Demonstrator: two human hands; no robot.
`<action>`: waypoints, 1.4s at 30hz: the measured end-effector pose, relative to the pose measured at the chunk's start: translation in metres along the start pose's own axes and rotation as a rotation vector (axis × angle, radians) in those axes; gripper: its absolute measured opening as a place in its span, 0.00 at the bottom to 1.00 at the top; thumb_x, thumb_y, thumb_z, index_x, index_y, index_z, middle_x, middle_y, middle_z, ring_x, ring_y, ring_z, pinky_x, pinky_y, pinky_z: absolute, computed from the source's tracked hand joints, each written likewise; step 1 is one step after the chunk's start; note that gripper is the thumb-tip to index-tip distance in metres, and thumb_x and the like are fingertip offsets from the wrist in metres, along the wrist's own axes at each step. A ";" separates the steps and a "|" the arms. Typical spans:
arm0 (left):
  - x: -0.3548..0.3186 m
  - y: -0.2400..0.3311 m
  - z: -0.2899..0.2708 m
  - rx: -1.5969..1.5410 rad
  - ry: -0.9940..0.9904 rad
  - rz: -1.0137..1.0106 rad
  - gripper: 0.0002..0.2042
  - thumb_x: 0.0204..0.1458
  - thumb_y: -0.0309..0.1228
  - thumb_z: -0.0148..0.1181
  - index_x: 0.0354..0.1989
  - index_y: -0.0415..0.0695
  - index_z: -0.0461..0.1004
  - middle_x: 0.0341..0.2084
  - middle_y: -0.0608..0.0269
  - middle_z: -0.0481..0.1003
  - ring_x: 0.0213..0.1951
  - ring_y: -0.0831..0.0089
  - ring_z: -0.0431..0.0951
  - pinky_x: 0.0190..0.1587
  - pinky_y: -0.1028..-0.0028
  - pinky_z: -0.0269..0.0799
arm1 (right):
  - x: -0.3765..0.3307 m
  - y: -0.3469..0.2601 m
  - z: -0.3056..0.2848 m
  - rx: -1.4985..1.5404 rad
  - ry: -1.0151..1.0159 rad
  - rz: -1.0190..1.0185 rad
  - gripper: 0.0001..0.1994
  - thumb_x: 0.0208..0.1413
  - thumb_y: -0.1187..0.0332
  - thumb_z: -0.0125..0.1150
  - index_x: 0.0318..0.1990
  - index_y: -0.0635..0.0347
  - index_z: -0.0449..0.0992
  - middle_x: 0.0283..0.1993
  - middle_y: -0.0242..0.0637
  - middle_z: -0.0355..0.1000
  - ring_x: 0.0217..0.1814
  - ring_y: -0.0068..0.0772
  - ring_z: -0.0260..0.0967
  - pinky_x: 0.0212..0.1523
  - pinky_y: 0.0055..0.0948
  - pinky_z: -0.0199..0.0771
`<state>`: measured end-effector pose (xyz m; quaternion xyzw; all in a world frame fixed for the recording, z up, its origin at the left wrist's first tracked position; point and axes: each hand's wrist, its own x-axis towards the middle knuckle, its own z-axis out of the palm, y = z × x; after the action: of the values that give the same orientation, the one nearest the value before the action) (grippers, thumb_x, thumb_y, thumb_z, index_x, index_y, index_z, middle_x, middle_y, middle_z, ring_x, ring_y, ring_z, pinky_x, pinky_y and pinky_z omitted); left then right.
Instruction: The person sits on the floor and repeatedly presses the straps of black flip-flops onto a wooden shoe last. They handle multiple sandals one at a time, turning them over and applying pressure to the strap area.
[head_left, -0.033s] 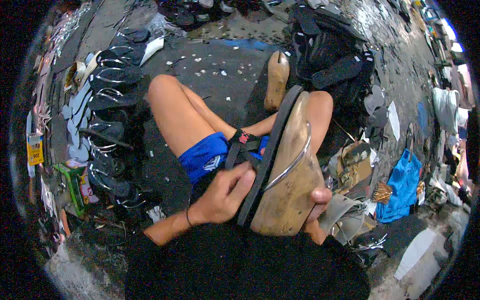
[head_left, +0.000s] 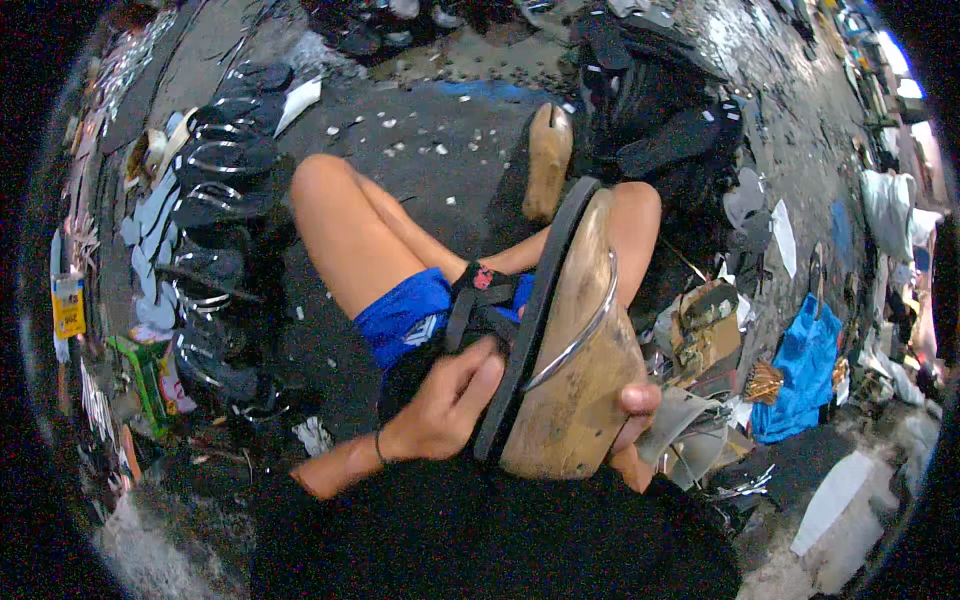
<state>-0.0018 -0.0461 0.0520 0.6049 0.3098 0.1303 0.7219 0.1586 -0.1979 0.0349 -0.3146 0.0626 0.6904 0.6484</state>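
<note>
Barely anything has shifted: the black sole (head_left: 528,325) and wooden last (head_left: 572,415) sit slightly lower in view. At left, strapped sandals (head_left: 222,200) lie in a row. The left hand (head_left: 440,400) curls its fingers beside the sole; their grip I cannot tell. A silver strap (head_left: 577,348) already spans the last, its fastening unclear. The right hand (head_left: 634,412) clasps the last's heel.

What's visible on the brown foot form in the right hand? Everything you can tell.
The foot form looks wooden: brown, worn, with dark marks and stains. It is tipped on its side above the lap, narrow toe end pointing away from the person, broad heel end nearest the body. A black sole lies along its left, underside face; a shiny silvery strap crosses its upper. The right hand grips it near the heel, thumb showing.
</note>
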 end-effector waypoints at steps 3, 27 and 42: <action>-0.022 -0.018 0.004 0.023 -0.037 0.069 0.13 0.68 0.35 0.45 0.41 0.36 0.70 0.21 0.71 0.62 0.26 0.81 0.62 0.28 0.75 0.61 | -0.009 -0.002 -0.006 0.090 -0.021 -0.012 0.49 0.44 0.52 0.64 0.72 0.63 0.47 0.68 0.53 0.59 0.63 0.44 0.63 0.62 0.34 0.68; 0.019 -0.074 -0.064 -0.111 0.096 -0.154 0.41 0.49 0.23 0.61 0.72 0.37 0.49 0.63 0.56 0.65 0.63 0.65 0.65 0.67 0.68 0.57 | 0.146 0.032 -0.007 -1.133 0.003 -0.035 0.64 0.43 0.64 0.76 0.70 0.70 0.21 0.71 0.57 0.48 0.76 0.49 0.46 0.74 0.40 0.49; -0.005 -0.108 -0.057 -0.628 0.323 -0.399 0.37 0.45 0.21 0.49 0.71 0.35 0.56 0.66 0.55 0.63 0.64 0.67 0.67 0.69 0.67 0.55 | 0.122 0.048 0.000 -1.316 0.019 -0.387 0.61 0.42 0.62 0.78 0.72 0.65 0.32 0.70 0.53 0.50 0.72 0.47 0.51 0.72 0.41 0.53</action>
<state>-0.0604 -0.0291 -0.0538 0.2548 0.4758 0.1694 0.8246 0.1183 -0.1008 -0.0437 -0.6548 -0.4215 0.4536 0.4334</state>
